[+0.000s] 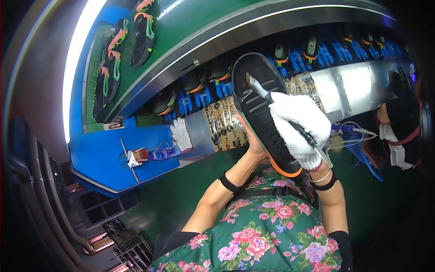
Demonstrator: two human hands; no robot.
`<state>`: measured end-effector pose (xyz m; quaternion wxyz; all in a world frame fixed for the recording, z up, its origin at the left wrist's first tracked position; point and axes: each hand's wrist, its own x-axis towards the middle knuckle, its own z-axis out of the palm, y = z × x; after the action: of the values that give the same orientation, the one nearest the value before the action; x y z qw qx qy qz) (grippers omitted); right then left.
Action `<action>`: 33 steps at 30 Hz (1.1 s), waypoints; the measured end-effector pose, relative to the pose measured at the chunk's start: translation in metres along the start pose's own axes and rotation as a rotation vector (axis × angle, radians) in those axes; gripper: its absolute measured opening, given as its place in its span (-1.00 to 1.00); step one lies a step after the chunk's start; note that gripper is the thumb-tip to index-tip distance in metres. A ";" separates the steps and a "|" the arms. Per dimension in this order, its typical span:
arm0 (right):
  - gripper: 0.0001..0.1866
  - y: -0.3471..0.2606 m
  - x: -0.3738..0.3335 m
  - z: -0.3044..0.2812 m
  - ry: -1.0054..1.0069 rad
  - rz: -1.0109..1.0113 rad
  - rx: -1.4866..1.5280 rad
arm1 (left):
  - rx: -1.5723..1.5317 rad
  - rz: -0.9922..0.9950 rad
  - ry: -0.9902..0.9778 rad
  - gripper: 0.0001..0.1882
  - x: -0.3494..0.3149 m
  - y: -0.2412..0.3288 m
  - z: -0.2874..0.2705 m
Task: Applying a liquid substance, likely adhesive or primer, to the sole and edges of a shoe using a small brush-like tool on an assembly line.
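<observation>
A black sandal footbed (265, 111) with an orange heel edge is tilted in front of me, its toe end pointing away. My left hand (253, 138), bare, grips it along the left side; some of its fingers are hidden behind the sandal. My right hand (301, 124), in a white knit glove, is closed around a slim dark-handled brush (258, 86). The brush has a pale metal-coloured collar, and its brownish tip lies against the footbed near the toe end. A wet-looking mark shows beside that tip.
Behind the sandal runs a metal ledge (358, 86) partly covered in printed brown tape. Beyond it, sandals sit on blue holders (297, 61); more sandals (144, 38) lie on a green surface. A white glove (181, 135), plastic bottle (165, 153) and red box (139, 155) are left. Another person (401, 118) is right.
</observation>
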<state>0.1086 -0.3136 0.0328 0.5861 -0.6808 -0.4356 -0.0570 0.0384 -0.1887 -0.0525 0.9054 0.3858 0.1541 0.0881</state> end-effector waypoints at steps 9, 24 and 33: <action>-0.80 -0.009 -0.007 0.003 0.147 0.424 0.404 | -0.406 0.008 -0.324 0.08 0.017 -0.017 -0.032; -0.62 0.010 -0.013 -0.004 0.030 -0.071 -0.007 | -0.116 -0.094 -0.071 0.24 0.011 0.002 -0.015; -0.71 0.010 -0.019 -0.010 -0.005 -0.056 -0.002 | -0.673 -0.316 -0.248 0.40 0.016 -0.003 -0.038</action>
<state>0.1082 -0.3317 0.0170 0.5826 -0.6690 -0.4560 -0.0721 0.0400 -0.1613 -0.0827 0.9954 0.0466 0.0636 -0.0542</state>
